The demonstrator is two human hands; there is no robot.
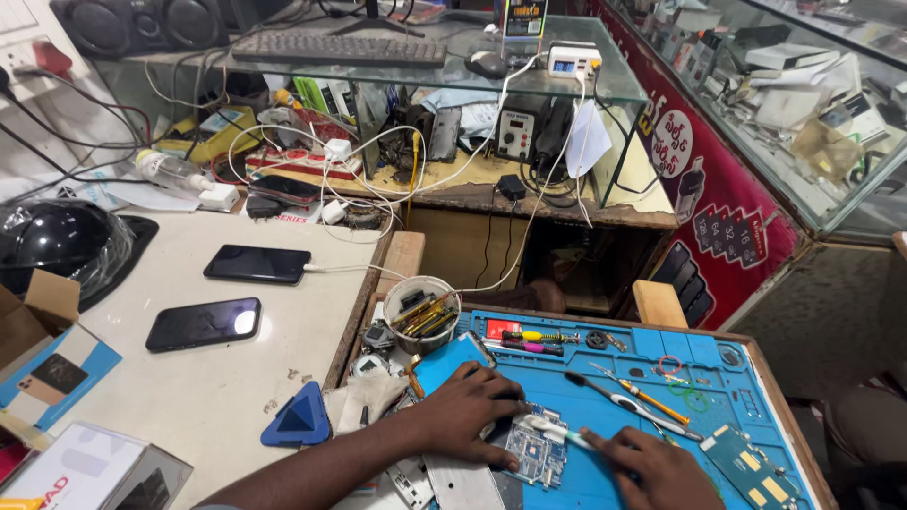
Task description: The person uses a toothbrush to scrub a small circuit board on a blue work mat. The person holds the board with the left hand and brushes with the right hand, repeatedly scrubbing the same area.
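My left hand (468, 411) presses down on a small blue circuit board (535, 451) lying on the blue work mat (661, 387). My right hand (652, 470) grips a white brush-like tool (559, 431) whose tip touches the board. A grey metal phone frame (461, 484) lies just below my left hand. A blue phone part (446, 362) sits under my left knuckles.
Screwdrivers and tweezers (633, 401) lie on the mat, with a second green board (751, 467) at the right. A tin of tools (421, 314) stands at the mat's corner. Two dark phones (203, 323) (257, 263) rest on the white table, beside a blue triangular pick (298, 420).
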